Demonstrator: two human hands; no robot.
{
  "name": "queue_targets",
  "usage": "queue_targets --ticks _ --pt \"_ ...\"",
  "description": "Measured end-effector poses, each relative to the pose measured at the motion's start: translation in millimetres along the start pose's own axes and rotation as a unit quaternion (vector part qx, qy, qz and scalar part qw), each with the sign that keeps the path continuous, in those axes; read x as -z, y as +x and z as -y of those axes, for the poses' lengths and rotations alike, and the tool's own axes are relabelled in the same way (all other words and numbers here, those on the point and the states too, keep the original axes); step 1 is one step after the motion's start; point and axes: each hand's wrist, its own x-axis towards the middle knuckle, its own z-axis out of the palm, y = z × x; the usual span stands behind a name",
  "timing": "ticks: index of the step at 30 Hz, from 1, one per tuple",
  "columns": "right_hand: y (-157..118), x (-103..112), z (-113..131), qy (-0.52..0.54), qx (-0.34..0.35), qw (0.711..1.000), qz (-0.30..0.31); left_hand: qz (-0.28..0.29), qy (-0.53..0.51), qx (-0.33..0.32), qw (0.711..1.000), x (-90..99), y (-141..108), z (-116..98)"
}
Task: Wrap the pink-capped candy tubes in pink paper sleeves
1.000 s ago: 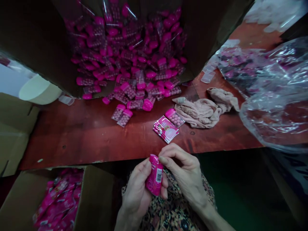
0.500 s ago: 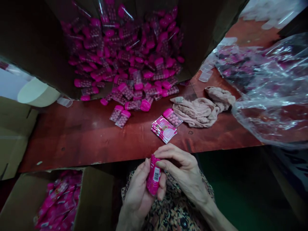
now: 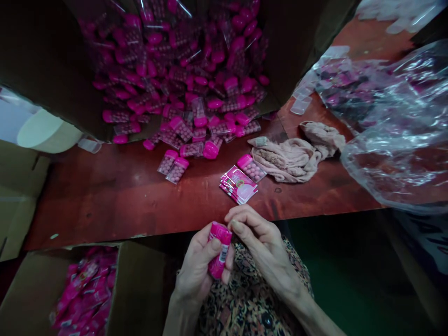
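Glossy pink plastic-looking wrapping covers the packet (image 3: 221, 229) in the left hand (image 3: 195, 270), as shiny printed cards (image 3: 240, 185), matt, crumpled cloth (image 3: 296, 161) and crinkled, glossy clear plastic (image 3: 399, 112) lie beyond the fingers on a smooth, faintly sheened tabletop (image 3: 122, 198)

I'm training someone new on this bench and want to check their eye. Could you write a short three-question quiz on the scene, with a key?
1. Multiple choice: what does the left hand hold?
A) a roll of tape
B) a pink packet with a barcode
C) a pair of scissors
2. True or false: in this view, the crumpled cloth lies to the right of the stack of flat printed pieces.
3. Short answer: what colour is the cap on the clear container between that stack and the cloth?

Key: 1 B; 2 true; 3 pink.
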Motion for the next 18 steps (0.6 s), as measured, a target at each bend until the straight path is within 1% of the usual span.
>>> queue_targets --ticks 2,3,5,6,9,11,14,16,18 --pt "-3 -4 -4 -0.013 0.0 0.999 -0.03 -0.049 -0.015 -0.02 0.998 -2.1 0 -3" --pt "-4 -7 -6 -0.02 -0.003 0.999 -0.036 -0.081 -0.025 -0.033 0.996 -3.1 0 -4" --pt "-8 -15 -10 -0.042 -0.01 0.999 -0.033 -0.138 -0.04 -0.051 0.988 -4.3 0 -7" --pt "-9 -19 -12 -0.06 -0.008 0.998 -0.03 -0.156 -0.047 -0.058 0.985 -4.6 0 -8" --pt "-12 -28 -20 -0.124 0.007 0.992 -0.022 -0.193 -0.074 -0.084 0.975 -5.7 2 -9" --pt "-14 -30 -25 -0.154 0.01 0.988 -0.007 -0.217 -0.106 -0.1 0.965 -7.5 5 -9" --pt "-19 -30 -29 -0.174 0.015 0.984 0.035 -0.261 -0.135 -0.089 0.952 -8.9 9 -14" --pt "-21 -29 -28 -0.178 0.033 0.981 0.063 -0.292 -0.132 -0.079 0.944 -3.2 4 -27" --pt "-22 -26 -23 -0.175 0.055 0.98 0.075 -0.316 -0.121 -0.108 0.935 13.6 -15 -46"
